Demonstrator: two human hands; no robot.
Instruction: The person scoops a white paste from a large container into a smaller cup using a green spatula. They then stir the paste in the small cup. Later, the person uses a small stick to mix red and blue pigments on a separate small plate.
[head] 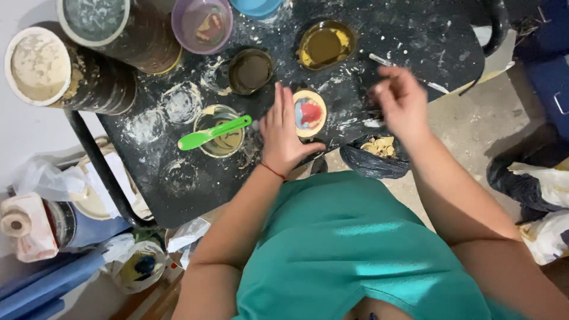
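Black worktop [415, 35], dusted w/ white powder & ring marks, carries everything. Top left: two big cans on their sides, one w/ pale crusty contents [38, 65], other greyish [95, 18]. Next a purple bowl [201, 24] w/ scraps inside, blue bowl [256, 7] at top edge, a dish of yellow-olive liquid [325, 44], a dark brown-filled lid [250, 71]. Nearer the person: clear cup [220, 133] w/ green spatula [213, 133] lying across its rim. Black bag [374, 157] w/ pale yellow discs hangs at worktop's near edge, just below right hand.

Left hand [284, 133] flat on worktop, fingers extended together, touching left rim of small round mould [309, 112] holding red & blue material. Right hand [402, 98] raised over worktop, blurred; fingers curled loosely, can't tell if pinching anything. White stick [379, 59] lies just behind it
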